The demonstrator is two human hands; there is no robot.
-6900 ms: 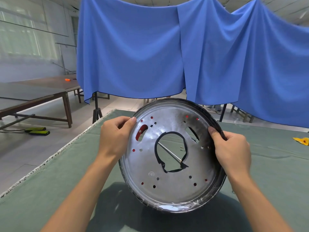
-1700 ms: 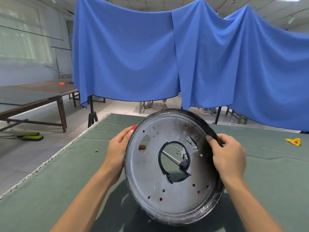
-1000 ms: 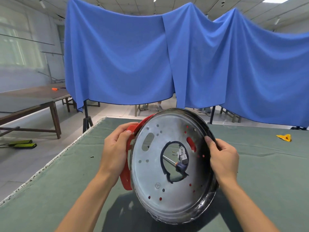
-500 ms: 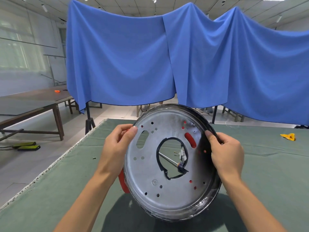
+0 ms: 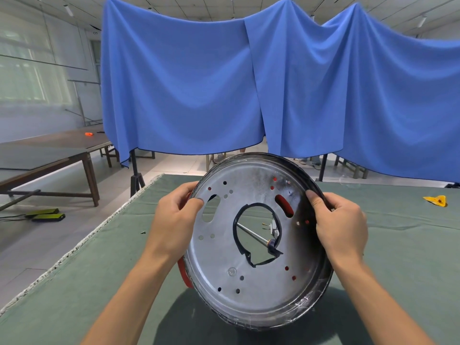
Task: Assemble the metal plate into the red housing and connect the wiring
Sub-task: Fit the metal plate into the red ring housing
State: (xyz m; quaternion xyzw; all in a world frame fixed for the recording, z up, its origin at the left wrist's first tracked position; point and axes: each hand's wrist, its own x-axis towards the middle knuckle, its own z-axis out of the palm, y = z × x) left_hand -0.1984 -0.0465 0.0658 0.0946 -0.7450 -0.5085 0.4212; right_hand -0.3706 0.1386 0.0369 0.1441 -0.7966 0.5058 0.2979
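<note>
Currently: left hand (image 5: 174, 220) grips metal plate (image 5: 249, 245) rim upper-left, thumb on face | right hand (image 5: 341, 227) pinches rim upper-right | plate tilted upright, lower edge near green desk (image 5: 74, 295) | red housing (image 5: 183, 272) behind, peeking lower-left | desk edge left, bare cloth both sides

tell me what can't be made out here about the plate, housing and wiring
Head view only:
- red housing: nearly all hidden behind the metal plate; seating unclear.
- wiring: only a small connector shows through the centre hole; too small to tell whether it's connected.
- fingertips of the left hand and right hand: hidden behind the rim.
</note>
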